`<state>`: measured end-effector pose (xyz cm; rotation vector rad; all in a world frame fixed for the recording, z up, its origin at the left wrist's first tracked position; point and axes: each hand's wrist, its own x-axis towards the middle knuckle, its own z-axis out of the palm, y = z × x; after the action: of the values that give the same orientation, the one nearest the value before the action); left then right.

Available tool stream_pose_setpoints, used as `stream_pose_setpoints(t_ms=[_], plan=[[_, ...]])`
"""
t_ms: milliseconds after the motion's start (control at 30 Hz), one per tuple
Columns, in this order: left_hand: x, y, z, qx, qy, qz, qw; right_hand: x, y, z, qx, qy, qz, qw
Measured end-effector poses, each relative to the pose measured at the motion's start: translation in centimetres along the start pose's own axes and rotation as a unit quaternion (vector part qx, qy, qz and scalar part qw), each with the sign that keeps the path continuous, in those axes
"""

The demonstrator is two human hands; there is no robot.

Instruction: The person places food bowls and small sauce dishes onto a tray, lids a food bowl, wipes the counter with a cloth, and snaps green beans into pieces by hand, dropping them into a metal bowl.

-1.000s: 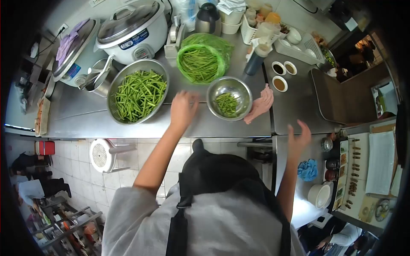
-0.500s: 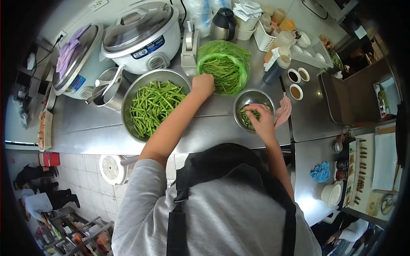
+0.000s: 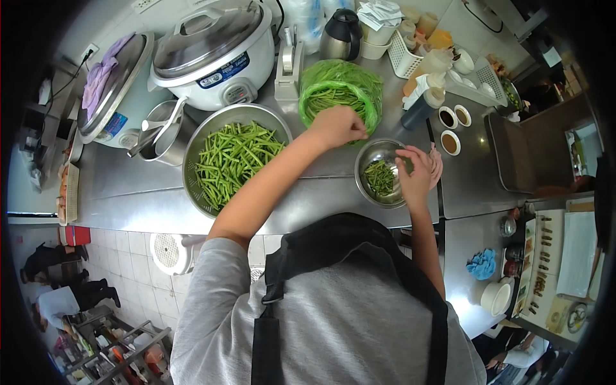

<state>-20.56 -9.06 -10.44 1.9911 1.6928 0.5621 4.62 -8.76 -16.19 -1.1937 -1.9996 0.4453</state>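
My left hand point(image 3: 340, 126) is in front of a green plastic bag point(image 3: 369, 74) full of green beans point(image 3: 332, 99). Its fingers are curled closed, and whatever they may hold is too small or hidden to tell. Over the right side of a small steel bowl point(image 3: 364, 157) is my right hand point(image 3: 416, 172), its thumb and fingers apart with nothing visible between them. Short green bean ends point(image 3: 380, 178) lie at the bottom of that bowl. Left of my left forearm, a large steel colander point(image 3: 192, 173) holds many trimmed green beans point(image 3: 234, 160).
Behind the colander stands a rice cooker point(image 3: 218, 58), with a steel pot of utensils point(image 3: 168, 138) beside it. A pink cloth point(image 3: 436, 165) lies by the small bowl. Sauce cups point(image 3: 450, 142) and a dark squeeze bottle point(image 3: 420, 110) stand to the right.
My left hand has moved right, from the bag's left edge to its front, toward the small bowl. My right hand has shifted right and its fingers have parted, uncovering the bean ends.
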Motion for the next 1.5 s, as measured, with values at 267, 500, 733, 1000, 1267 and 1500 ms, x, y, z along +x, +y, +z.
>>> stream_pose_setpoints(t_ms=[267,500,733,1000,1267,1500], plan=[[1.7,-0.1,2.9,0.178,-0.009,0.008,0.984,-1.0,6.3,-1.9,0.033,-0.043,0.122,0.991],[1.1,-5.5,6.0,0.268,-0.057,-0.217,0.937,-1.7,8.0,-1.6,0.140,-0.163,0.200,0.956],[0.9,-5.1,5.1,0.253,0.006,-0.225,0.941,1.4,7.6,-3.5,0.110,-0.135,0.104,0.979],[0.8,-3.3,5.4,0.279,0.109,-0.235,0.925,4.6,5.1,-3.5,0.120,-0.162,0.005,0.979],[1.8,0.6,-0.1,0.279,0.223,-0.161,0.920,6.1,4.6,-2.4,0.155,-0.181,-0.051,0.970],[-1.8,6.0,-2.9,-0.101,0.176,-0.131,0.970,7.8,-0.5,-3.0,0.294,-0.208,-0.020,0.933]])
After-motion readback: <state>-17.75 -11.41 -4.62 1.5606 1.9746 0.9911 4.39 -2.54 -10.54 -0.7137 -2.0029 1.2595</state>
